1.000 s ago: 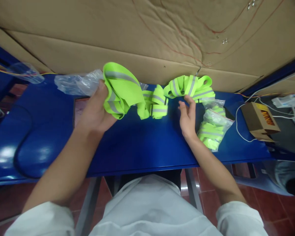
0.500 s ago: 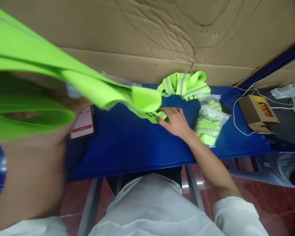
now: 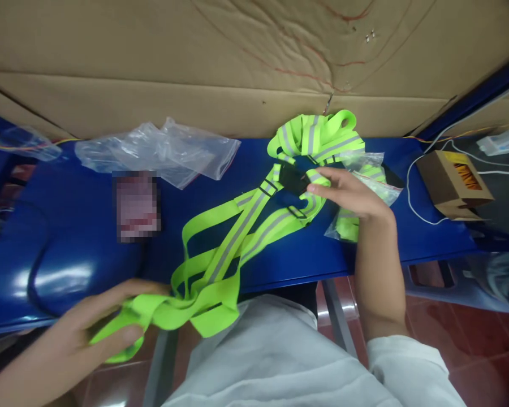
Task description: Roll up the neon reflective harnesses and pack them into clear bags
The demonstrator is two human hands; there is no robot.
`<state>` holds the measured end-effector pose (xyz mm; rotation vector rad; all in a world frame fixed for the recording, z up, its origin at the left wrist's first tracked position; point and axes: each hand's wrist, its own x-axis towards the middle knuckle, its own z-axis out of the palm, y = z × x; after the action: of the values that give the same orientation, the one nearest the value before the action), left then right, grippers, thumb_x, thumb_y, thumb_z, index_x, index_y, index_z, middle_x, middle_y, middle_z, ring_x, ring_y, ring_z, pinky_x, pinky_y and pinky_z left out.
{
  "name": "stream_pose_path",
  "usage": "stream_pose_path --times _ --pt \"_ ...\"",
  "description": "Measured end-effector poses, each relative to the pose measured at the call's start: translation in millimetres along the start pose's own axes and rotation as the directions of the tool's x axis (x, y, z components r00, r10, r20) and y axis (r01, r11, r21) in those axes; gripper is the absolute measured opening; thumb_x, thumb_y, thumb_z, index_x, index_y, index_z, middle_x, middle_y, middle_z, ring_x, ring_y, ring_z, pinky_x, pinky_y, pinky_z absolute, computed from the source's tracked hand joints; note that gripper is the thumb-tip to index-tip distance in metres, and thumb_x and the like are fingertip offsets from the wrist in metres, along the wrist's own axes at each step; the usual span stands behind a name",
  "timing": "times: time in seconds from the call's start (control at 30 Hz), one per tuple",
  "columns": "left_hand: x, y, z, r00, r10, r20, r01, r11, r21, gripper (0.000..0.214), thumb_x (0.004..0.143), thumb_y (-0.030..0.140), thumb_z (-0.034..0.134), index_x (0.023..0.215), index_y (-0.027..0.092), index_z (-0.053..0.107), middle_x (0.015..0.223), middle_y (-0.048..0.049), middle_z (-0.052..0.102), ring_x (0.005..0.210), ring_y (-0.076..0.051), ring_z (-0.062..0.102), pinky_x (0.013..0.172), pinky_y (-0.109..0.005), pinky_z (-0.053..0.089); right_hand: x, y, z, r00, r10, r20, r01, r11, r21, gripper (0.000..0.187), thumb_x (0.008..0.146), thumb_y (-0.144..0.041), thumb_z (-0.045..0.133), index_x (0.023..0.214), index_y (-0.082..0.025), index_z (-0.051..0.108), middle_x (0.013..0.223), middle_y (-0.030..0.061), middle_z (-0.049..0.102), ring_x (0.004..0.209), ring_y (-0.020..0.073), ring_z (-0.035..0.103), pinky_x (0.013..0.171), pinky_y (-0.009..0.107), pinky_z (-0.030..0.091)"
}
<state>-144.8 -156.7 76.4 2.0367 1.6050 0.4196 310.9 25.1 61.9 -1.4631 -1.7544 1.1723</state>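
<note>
A neon-green reflective vest made of elastic straps [image 3: 233,240] stretches between my two hands, with grey stripes and black sliders. My left hand [image 3: 110,322], at the table's front left edge, is closed around its looped end. Over the table, my right hand [image 3: 343,189] pinches the strap beside a black patch or buckle part [image 3: 293,180]; its exact shape is blurred. Just behind my right hand lies a bundle of similar green straps [image 3: 314,135]. Partly hidden by that hand and wrist are clear bags with folded green straps [image 3: 348,223].
Crumpled clear plastic bags [image 3: 152,150] lie at the back left of the blue table [image 3: 161,257]. A blurred-out phone [image 3: 136,206] is in front of them. On the right stand an open cardboard box [image 3: 453,183] and a white cable [image 3: 411,195]. Brown cardboard [image 3: 152,56] lines the back.
My left hand has come down from high on the left to the table's front edge, bringing the vest down. My right hand has moved right and slightly up, still holding its strap.
</note>
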Motion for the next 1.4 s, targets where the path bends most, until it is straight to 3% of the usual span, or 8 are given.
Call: stream_pose_path --times 0.1,0.23,0.37,0.6,0.77,1.0,1.23,1.4 --pt "9.6 13.7 11.7 1.000 0.017 0.026 -0.016 1.000 -0.013 0.034 0.100 0.048 0.056 0.134 0.054 0.056 0.120 0.0112 0.078 0.099 -0.020 0.080 0.079 -0.029 0.067 -3.8 -3.3 -0.3 0.986 0.089 -0.144 -0.049 0.965 0.259 0.076 0.072 -0.065 0.087 0.133 -0.023 0.069 0.137 0.0084 0.070 0.138 0.0329 0.059 0.119 0.049 0.045" --pt "38.2 62.4 15.2 0.954 0.255 -0.157 -0.247 0.966 0.073 0.048 0.100 0.047 0.060 0.147 0.038 0.053 0.149 -0.0041 0.060 0.135 -0.025 0.063 0.107 -0.034 0.058 -6.0 -10.2 11.9 0.999 0.050 -0.012 -0.042 0.936 0.350 0.080 0.067 -0.066 0.091 0.132 -0.024 0.070 0.139 0.0076 0.071 0.140 0.0323 0.059 0.125 0.052 0.040" --pt "91.7 103.8 32.9 0.783 0.541 -0.307 -0.466 0.837 0.286 0.046 0.096 0.037 0.073 0.138 0.028 0.060 0.148 -0.0146 0.057 0.139 -0.035 0.057 0.116 -0.054 0.049 -5.0 -20.9 30.4 0.968 -0.114 0.226 0.049 0.959 0.277 0.067 0.078 -0.072 0.080 0.123 -0.022 0.075 0.132 0.0087 0.074 0.129 0.0311 0.066 0.117 0.051 0.048" --pt "154.8 101.5 64.6 0.846 0.496 -0.198 -0.463 0.866 0.191 0.031 0.097 0.030 0.068 0.127 0.024 0.066 0.144 -0.0113 0.060 0.132 -0.028 0.062 0.105 -0.042 0.057 -4.9 -26.5 43.5 0.913 -0.274 0.303 0.238 0.960 0.149 0.062 0.099 -0.070 0.055 0.139 -0.024 0.067 0.142 0.0084 0.069 0.135 0.0283 0.063 0.118 0.047 0.049" --pt "162.2 94.9 69.5 0.879 0.435 -0.197 -0.426 0.901 0.086 0.027 0.088 0.033 0.076 0.111 0.023 0.068 0.132 -0.0086 0.064 0.122 -0.026 0.066 0.094 -0.036 0.059 -11.8 -29.8 51.5 0.818 -0.546 0.183 0.576 0.778 -0.251 0.088 0.090 -0.066 0.073 0.161 -0.025 0.042 0.165 0.0145 0.045 0.154 0.0319 0.043 0.126 0.051 0.037" --pt "169.3 85.3 81.1 0.865 0.486 -0.119 -0.455 0.863 0.220 0.026 0.086 0.028 0.075 0.110 0.020 0.066 0.122 -0.0079 0.070 0.113 -0.027 0.069 0.093 -0.038 0.059 -16.8 -25.7 67.3 0.814 -0.488 0.314 0.576 0.610 -0.544 0.064 0.095 -0.050 0.074 0.146 -0.015 0.057 0.134 0.0180 0.071 0.120 0.0330 0.069 0.102 0.045 0.051" --pt "160.7 73.9 68.1 0.819 0.550 0.160 -0.572 0.800 0.178 0.038 0.099 0.037 0.067 0.131 0.024 0.052 0.124 -0.0083 0.071 0.115 -0.026 0.072 0.088 -0.035 0.060 -27.3 -26.4 68.0 0.836 -0.388 0.388 0.547 0.533 -0.645 0.052 0.092 -0.042 0.073 0.132 -0.010 0.066 0.110 0.0154 0.077 0.103 0.0330 0.073 0.095 0.043 0.049" --pt "155.1 83.1 62.8 0.841 0.531 0.099 -0.538 0.804 0.253 0.061 0.096 0.036 0.068 0.149 0.019 0.043 0.136 -0.0156 0.067 0.126 -0.032 0.068 0.099 -0.043 0.060 -35.2 -21.0 65.9 0.816 -0.471 0.335 0.544 0.431 -0.719 0.055 0.094 -0.046 0.070 0.132 -0.005 0.066 0.109 0.0187 0.076 0.097 0.0343 0.072 0.091 0.044 0.051"
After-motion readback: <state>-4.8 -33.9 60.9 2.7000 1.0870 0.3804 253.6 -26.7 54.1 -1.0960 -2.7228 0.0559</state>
